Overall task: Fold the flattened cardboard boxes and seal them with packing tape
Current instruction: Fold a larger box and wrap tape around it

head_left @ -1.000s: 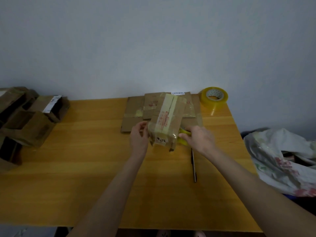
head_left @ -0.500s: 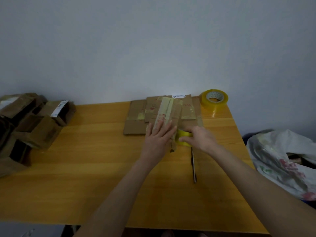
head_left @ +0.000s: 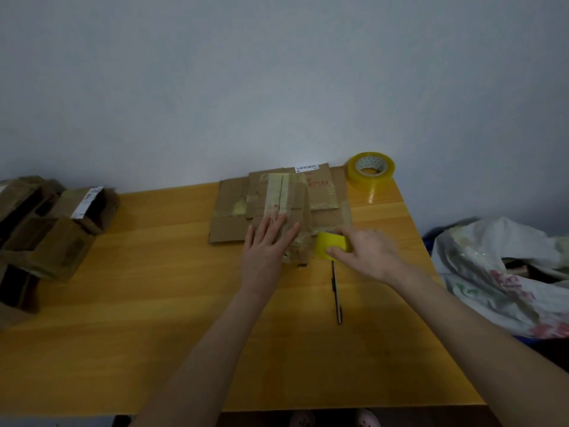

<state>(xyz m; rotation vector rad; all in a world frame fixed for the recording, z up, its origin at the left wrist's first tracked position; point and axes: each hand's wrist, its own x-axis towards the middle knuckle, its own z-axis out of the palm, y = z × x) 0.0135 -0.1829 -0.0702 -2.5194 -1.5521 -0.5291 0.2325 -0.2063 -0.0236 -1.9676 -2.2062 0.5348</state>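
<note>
A small folded cardboard box (head_left: 289,204) with tape along its top lies on a stack of flattened boxes (head_left: 229,223) at the back of the table. My left hand (head_left: 264,245) presses flat on the near end of that box, fingers straight. My right hand (head_left: 366,254) grips a yellow tape roll (head_left: 331,248) just right of the box, thumb and fingers around it. A second yellow tape roll (head_left: 371,169) sits at the table's back right corner.
A dark pen (head_left: 336,292) lies on the wooden table (head_left: 154,303) in front of my right hand. Several folded boxes (head_left: 52,229) are piled at the left edge. A plastic bag (head_left: 505,272) sits off the table's right side.
The box was lifted and tilted in both hands; now it lies flat on the stack under my left palm. My right hand has shifted slightly right with the tape roll.
</note>
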